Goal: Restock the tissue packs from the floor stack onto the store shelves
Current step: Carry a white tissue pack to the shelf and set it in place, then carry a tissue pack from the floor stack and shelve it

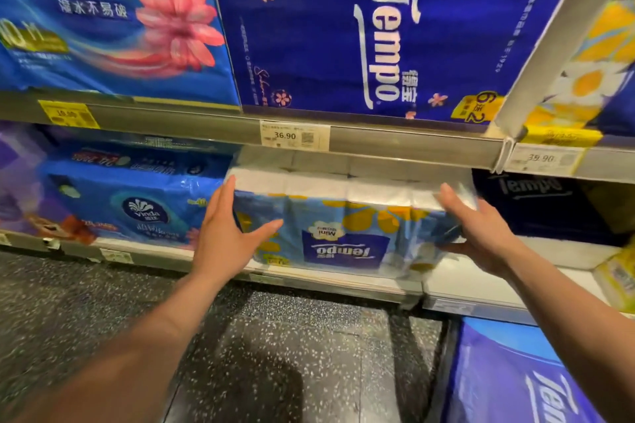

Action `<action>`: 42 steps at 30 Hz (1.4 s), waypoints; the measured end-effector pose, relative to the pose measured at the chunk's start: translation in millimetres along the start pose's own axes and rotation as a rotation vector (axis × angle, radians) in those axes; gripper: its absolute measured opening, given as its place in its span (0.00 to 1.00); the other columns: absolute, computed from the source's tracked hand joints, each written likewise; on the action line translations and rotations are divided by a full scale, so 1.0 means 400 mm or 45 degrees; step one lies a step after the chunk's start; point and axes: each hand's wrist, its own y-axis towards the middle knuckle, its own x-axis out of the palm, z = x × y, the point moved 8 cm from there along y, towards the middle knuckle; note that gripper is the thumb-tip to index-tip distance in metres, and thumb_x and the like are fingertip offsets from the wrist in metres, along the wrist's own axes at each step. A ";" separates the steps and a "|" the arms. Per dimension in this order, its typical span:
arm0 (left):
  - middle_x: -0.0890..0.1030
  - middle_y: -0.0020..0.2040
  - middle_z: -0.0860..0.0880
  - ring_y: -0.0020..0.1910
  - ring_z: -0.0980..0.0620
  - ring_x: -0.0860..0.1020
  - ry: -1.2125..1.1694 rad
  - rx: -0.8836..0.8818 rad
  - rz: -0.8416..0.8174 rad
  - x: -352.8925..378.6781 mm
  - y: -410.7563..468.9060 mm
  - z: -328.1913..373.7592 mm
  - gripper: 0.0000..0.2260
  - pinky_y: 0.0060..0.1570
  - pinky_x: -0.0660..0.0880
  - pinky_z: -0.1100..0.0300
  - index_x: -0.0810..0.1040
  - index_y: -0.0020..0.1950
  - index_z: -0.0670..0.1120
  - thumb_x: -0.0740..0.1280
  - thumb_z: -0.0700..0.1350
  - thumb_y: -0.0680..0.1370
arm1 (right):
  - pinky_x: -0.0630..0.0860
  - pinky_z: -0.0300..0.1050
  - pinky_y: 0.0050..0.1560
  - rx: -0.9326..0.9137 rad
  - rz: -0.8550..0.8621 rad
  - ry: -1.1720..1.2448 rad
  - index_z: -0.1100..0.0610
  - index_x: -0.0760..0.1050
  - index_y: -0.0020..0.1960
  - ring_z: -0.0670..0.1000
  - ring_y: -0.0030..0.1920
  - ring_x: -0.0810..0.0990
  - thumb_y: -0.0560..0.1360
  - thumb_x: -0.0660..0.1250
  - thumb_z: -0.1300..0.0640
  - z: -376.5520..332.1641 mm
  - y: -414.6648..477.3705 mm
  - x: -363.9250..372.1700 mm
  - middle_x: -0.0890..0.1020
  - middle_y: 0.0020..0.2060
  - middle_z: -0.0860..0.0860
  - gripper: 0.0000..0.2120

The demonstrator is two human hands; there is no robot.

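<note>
— On the lower shelf [464, 282], centre frame, what lies there?
— One tissue pack [343, 227], blue with yellow flowers. Its long axis runs left to right along the shelf edge. The Tempo label faces the camera upside down, and white tissue shows along the top.
— Neighbours?
— A Vinda pack [137, 203] at its left, a dark Tempo pack [536, 206] at its right.
— The arms?
— Both bare forearms reach up from the bottom of the frame. The left hand [226, 237] lies flat on the pack's left end, fingers straight, thumb spread across the front. The right hand [481, 233] presses the right end, fingers extended.
— Anything smaller?
— A 36.90 price tag [293, 136] on the rail above.
</note>
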 end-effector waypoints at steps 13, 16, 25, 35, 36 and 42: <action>0.54 0.81 0.55 0.79 0.52 0.55 0.088 -0.041 -0.427 -0.107 -0.279 0.189 0.52 0.75 0.60 0.47 0.49 0.81 0.58 0.74 0.67 0.64 | 0.65 0.53 0.75 0.051 0.040 -0.628 0.50 0.56 0.81 0.53 0.76 0.65 0.47 0.66 0.15 -0.067 -0.475 -0.225 0.65 0.78 0.51 0.70; 0.55 0.81 0.53 0.79 0.52 0.56 0.062 0.059 -0.523 -0.141 -0.348 0.318 0.52 0.75 0.60 0.49 0.51 0.81 0.56 0.73 0.68 0.64 | 0.66 0.53 0.73 0.105 0.058 -0.651 0.49 0.57 0.80 0.54 0.75 0.66 0.51 0.67 0.17 -0.125 -0.620 -0.307 0.66 0.77 0.50 0.65; 0.51 0.81 0.57 0.79 0.54 0.54 0.052 0.216 -0.790 -0.177 -0.556 0.717 0.51 0.74 0.59 0.51 0.50 0.81 0.59 0.72 0.69 0.64 | 0.64 0.48 0.75 0.186 0.220 -0.452 0.56 0.61 0.79 0.47 0.73 0.68 0.62 0.72 0.27 -0.259 -0.943 -0.553 0.69 0.75 0.50 0.55; 0.60 0.79 0.56 0.75 0.52 0.63 0.140 0.140 -0.766 0.157 -0.659 0.907 0.46 0.72 0.64 0.51 0.55 0.79 0.59 0.73 0.68 0.67 | 0.68 0.49 0.70 0.336 0.223 -0.372 0.56 0.63 0.78 0.52 0.72 0.70 0.65 0.70 0.31 -0.077 -0.838 -0.916 0.70 0.74 0.54 0.49; 0.61 0.79 0.56 0.75 0.51 0.64 0.181 0.127 -0.756 0.199 -0.669 0.914 0.47 0.72 0.66 0.50 0.55 0.79 0.59 0.72 0.70 0.66 | 0.68 0.49 0.70 0.352 0.220 -0.368 0.56 0.63 0.78 0.53 0.72 0.70 0.69 0.71 0.35 -0.047 -0.812 -0.959 0.70 0.74 0.55 0.45; 0.61 0.79 0.52 0.76 0.50 0.62 0.302 0.068 -0.761 0.468 -0.680 0.907 0.49 0.74 0.62 0.50 0.55 0.80 0.53 0.71 0.70 0.66 | 0.68 0.52 0.71 0.410 0.188 -0.405 0.58 0.63 0.78 0.56 0.72 0.71 0.72 0.71 0.39 0.121 -0.635 -1.133 0.70 0.74 0.59 0.42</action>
